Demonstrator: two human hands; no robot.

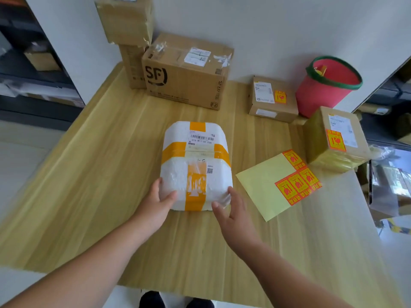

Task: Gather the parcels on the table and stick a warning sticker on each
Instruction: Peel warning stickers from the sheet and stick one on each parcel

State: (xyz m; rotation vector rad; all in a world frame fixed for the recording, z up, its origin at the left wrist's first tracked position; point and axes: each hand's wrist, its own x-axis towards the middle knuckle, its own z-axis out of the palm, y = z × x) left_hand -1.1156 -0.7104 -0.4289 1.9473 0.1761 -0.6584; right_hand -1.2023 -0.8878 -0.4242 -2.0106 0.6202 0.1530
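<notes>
A white foam parcel (195,165) with orange tape bands lies in the middle of the wooden table (89,174). My left hand (159,203) grips its near left corner, thumb on top. My right hand (233,215) rests against its near right corner with the fingers spread. To the right lies a pale yellow backing sheet (264,187) with several orange warning stickers (297,185). Two small cardboard parcels, one at the back (272,100) and one at the right edge (335,138), each carry an orange sticker on top.
A large SF cardboard box (184,74) stands at the back, with two stacked boxes (126,25) to its left against the wall. A red bin with a green rim (327,85) stands at the back right. Dark shelving flanks both sides.
</notes>
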